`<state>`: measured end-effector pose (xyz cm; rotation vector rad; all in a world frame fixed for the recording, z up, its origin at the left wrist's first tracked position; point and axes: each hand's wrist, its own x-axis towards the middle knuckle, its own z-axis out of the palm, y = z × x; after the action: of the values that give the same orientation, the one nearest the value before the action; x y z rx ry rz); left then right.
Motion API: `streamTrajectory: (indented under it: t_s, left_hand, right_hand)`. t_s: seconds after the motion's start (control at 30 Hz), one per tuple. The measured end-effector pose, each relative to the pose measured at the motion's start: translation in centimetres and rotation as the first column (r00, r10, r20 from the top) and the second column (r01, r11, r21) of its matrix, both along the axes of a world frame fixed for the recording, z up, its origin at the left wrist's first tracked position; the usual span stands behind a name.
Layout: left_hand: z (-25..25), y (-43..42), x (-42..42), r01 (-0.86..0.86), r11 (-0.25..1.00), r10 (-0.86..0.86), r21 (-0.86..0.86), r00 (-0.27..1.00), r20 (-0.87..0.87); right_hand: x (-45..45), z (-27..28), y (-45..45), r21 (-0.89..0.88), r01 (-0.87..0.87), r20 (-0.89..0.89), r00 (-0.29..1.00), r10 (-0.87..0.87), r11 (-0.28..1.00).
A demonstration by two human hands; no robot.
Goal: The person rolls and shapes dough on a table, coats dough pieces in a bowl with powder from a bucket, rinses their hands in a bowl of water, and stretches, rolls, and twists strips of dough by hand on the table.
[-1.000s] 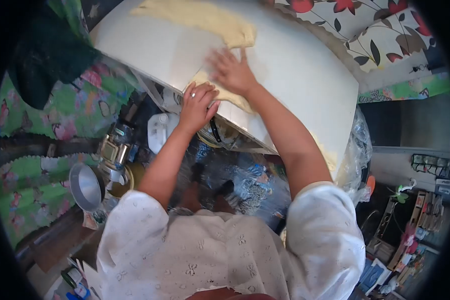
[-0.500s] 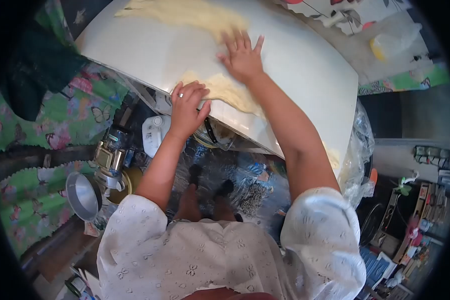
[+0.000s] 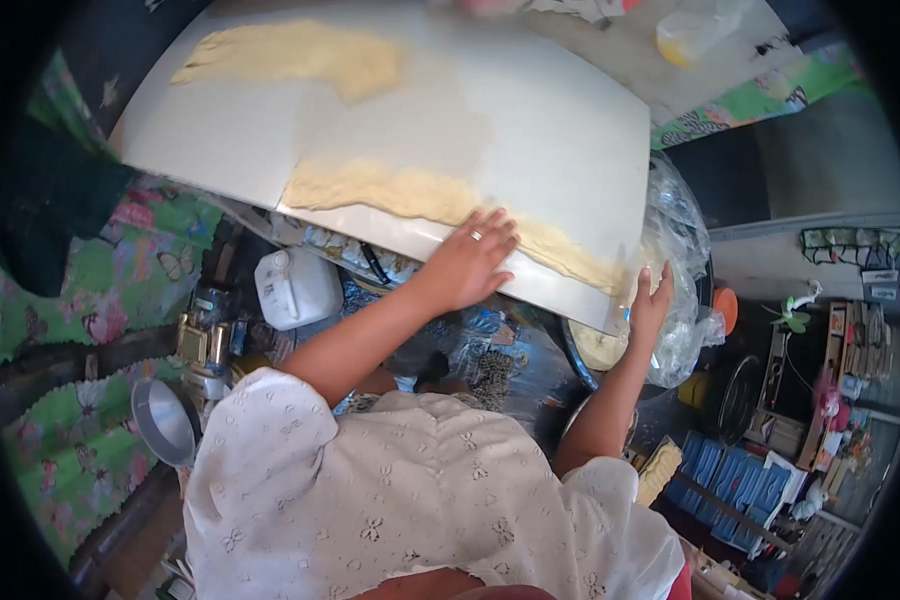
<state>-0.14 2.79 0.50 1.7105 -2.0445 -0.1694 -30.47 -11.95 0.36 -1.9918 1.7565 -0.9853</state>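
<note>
A long, flat strip of pale yellow dough runs along the near edge of the white table. My left hand, with a ring on one finger, lies over the table's near edge, its fingertips on the strip. Its fingers are stretched out. Off the right corner of the table, my right hand is raised with fingers extended and holds nothing. It is close to the strip's right end and in front of a clear plastic sheet. A second flat piece of dough lies toward the back left.
A white plastic jug stands on the floor under the table's left side. Further left is a round metal pan. A plastic bag with something yellow rests at the back right. Blue trays are stacked at lower right.
My right hand has left the far piece of dough and come down to the table's right corner. My left hand has slid right along the near strip. The whole view has shifted.
</note>
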Motion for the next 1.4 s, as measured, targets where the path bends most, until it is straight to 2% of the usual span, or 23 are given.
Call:
streamTrajectory:
  t_s: [0.07,0.13,0.2,0.27,0.33,0.4,0.47,0.53,0.6,0.67,0.7,0.77,0.8,0.83,0.87,0.9,0.93,1.07,1.13,1.2,1.23,1.33,1.4]
  left_hand:
    - [-1.1,-1.9,-3.2,0.174,0.985,-0.174,-0.013,0.985,0.003]
    - [-1.7,-3.1,-6.6,0.226,0.973,-0.226,-0.035,0.974,0.004]
    - [-1.9,-4.3,-9.0,0.276,0.96,-0.276,-0.047,0.961,0.004]
    - [-1.5,-4.4,-10.9,0.238,0.971,-0.237,-0.015,0.971,0.041]
    - [-1.7,-4.9,-11.4,0.2,0.98,-0.199,-0.014,0.978,0.066]
    - [-1.4,-4.3,-11.5,0.177,0.984,-0.178,0.016,0.979,0.104]
    - [-1.7,-3.9,-11.5,0.15,0.988,-0.146,-0.034,0.984,0.105]
    - [-1.4,-3.9,-11.4,0.163,0.987,-0.16,-0.014,0.979,0.126]
    - [-1.1,-4.0,-11.6,0.139,0.988,-0.133,-0.071,0.987,0.086]
    - [-0.9,-4.2,-11.9,0.096,0.994,-0.097,-0.048,0.995,-0.024]
    - [-0.6,-4.5,-12.3,0.089,0.994,-0.089,-0.056,0.996,-0.012]
    - [0.0,-5.5,-14.4,-0.101,0.995,0.1,-0.008,0.994,-0.036]
    - [0.2,-5.9,-15.2,-0.11,0.994,0.109,-0.008,0.993,-0.032]
    - [0.4,-6.5,-16.0,-0.11,0.988,0.108,-0.11,0.994,-0.028]
    - [0.4,-7.0,-16.6,-0.111,0.972,0.109,-0.209,0.994,-0.023]
    - [-0.4,-7.4,-17.1,-0.051,0.983,0.054,-0.175,0.999,0.009]
    - [-0.8,-7.7,-17.5,-0.062,0.984,0.064,-0.169,0.998,0.007]
    - [-1.3,-8.7,-17.9,-0.161,0.986,0.162,0.041,0.987,-0.021]
    - [-1.4,-8.9,-17.9,-0.197,0.976,0.2,0.09,0.979,-0.026]
    - [-1.9,-8.4,-17.4,-0.275,0.954,0.233,-0.12,0.93,-0.283]
    - [-2.2,-8.2,-17.4,-0.283,0.948,0.225,-0.149,0.921,-0.318]
    - [-0.8,-7.4,-17.4,-0.351,0.913,0.308,-0.208,0.927,-0.213]
    - [-0.6,-7.1,-16.9,-0.373,0.908,0.331,-0.189,0.918,-0.218]
  right_hand:
    - [-1.1,0.3,-0.4,-0.01,0.001,-0.047,0.999,-0.001,1.0]
    - [-1.5,0.6,-1.5,-0.014,-0.008,-0.105,0.994,0.007,1.0]
    - [-1.1,-0.2,-3.8,-0.069,-0.178,-0.177,0.971,0.164,0.982]
    - [1.0,-0.2,-5.9,-0.079,-0.31,-0.207,0.935,0.288,0.948]
    - [3.5,-0.7,-7.0,-0.08,-0.471,-0.367,0.833,0.413,0.879]
    - [6.4,0.1,-5.8,0.046,-0.569,-0.481,0.708,0.517,0.821]
    - [8.6,-0.4,-5.0,0.037,-0.701,-0.523,0.593,0.612,0.712]
    - [10.2,-1.7,-5.2,0.008,-0.698,-0.556,0.592,0.583,0.716]
    - [10.7,-2.2,-6.7,-0.025,-0.695,-0.588,0.591,0.552,0.719]
    - [10.6,-1.9,-9.0,-0.186,-0.696,-0.75,0.557,0.357,0.694]
    - [10.0,-0.3,-8.7,-0.11,-0.653,-0.625,0.631,0.459,0.749]
    - [6.6,0.7,-9.4,-0.05,-0.703,-0.194,0.704,0.683,0.71]
    - [4.3,1.0,-9.5,-0.012,-0.739,-0.108,0.671,0.733,0.674]
    - [2.0,1.2,-9.6,0.021,-0.775,-0.022,0.631,0.775,0.632]
    - [-0.5,1.1,-9.7,0.154,-0.829,0.087,0.554,0.828,0.538]
    - [-2.1,0.9,-9.5,0.276,-0.866,0.205,0.477,0.855,0.417]
    - [-2.5,0.9,-8.9,0.28,-0.87,0.21,0.469,0.858,0.406]
    - [-3.4,0.8,-6.7,0.253,-0.887,0.092,0.419,0.903,0.386]
    - [-3.0,0.5,-6.4,0.207,-0.862,-0.08,0.456,0.886,0.462]
    - [-2.3,0.0,-6.2,0.145,-0.859,-0.125,0.476,0.87,0.491]
    - [-2.0,-0.2,-6.0,0.088,-0.855,-0.167,0.493,0.854,0.511]
    - [-0.5,-0.2,-5.9,0.061,-0.839,-0.171,0.526,0.833,0.541]
    - [0.6,0.2,-5.8,0.03,-0.829,-0.179,0.545,0.819,0.558]
